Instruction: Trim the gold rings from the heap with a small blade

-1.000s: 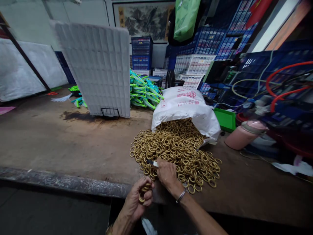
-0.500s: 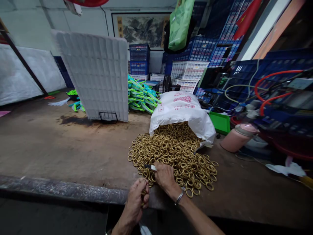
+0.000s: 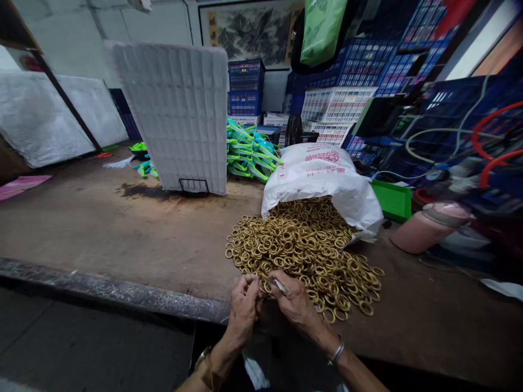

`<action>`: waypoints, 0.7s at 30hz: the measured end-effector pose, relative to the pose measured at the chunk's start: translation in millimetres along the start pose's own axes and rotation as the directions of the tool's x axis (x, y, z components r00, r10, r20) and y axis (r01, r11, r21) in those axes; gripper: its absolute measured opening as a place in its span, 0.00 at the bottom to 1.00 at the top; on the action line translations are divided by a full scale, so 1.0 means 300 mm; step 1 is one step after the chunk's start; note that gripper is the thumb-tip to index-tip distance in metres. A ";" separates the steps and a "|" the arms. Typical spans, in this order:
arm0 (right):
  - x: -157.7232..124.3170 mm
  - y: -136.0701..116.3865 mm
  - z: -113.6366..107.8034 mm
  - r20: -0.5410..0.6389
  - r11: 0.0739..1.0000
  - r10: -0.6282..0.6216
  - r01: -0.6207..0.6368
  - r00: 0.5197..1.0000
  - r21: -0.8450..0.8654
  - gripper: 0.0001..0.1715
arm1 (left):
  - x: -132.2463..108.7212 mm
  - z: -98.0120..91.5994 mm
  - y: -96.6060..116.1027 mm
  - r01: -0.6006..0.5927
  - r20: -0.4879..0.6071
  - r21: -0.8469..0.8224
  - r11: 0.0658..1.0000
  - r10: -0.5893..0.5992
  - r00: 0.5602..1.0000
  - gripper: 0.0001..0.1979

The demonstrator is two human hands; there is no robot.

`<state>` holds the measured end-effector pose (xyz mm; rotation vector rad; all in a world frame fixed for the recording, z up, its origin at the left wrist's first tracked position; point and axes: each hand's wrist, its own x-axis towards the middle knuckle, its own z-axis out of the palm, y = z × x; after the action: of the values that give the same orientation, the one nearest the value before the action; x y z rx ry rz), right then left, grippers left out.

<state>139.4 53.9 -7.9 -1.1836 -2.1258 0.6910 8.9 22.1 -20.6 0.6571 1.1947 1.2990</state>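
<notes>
A heap of gold-coloured rings (image 3: pixel 286 245) spills out of a white sack (image 3: pixel 316 177) onto the table. At the near edge of the heap, my left hand (image 3: pixel 244 305) is closed, thumb against the fingers; what it grips is mostly hidden now, though gold rings showed in it half a second ago. My right hand (image 3: pixel 297 305) is wrapped round a slim tool (image 3: pixel 280 286) with a pale body, too small and covered to name exactly. The fingertips of both hands face each other, a small gap apart, over the front rings.
A white ribbed panel (image 3: pixel 175 120) stands upright on the brown table (image 3: pixel 171 234). Behind it lie green and blue strips (image 3: pixel 249 149). A green tray (image 3: pixel 392 200) and a pink bottle (image 3: pixel 429 228) are right of the sack. Blue crates (image 3: pixel 245 87) are stacked behind.
My right hand has drawn back from the heap with the tool, whose dark end no longer shows. My left hand has come up beside it. The view has shifted left.
</notes>
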 end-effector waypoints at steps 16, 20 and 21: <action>0.000 0.019 0.042 0.138 0.796 0.330 -0.354 0.934 0.491 0.16 | -0.013 -0.013 -0.006 0.001 0.126 0.114 0.993 -0.016 0.992 0.18; 0.007 0.013 0.038 0.097 0.830 0.337 -0.344 0.937 0.440 0.14 | -0.020 -0.017 -0.008 0.001 0.182 0.139 0.990 -0.027 0.983 0.16; 0.007 0.007 0.032 0.086 0.848 0.329 -0.334 0.940 0.412 0.14 | -0.022 -0.018 -0.009 0.015 0.199 0.135 0.991 -0.042 0.979 0.16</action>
<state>132.8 55.4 -15.2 -1.3059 -1.6665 1.2455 5.8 13.9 -22.8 0.8454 1.1262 1.1069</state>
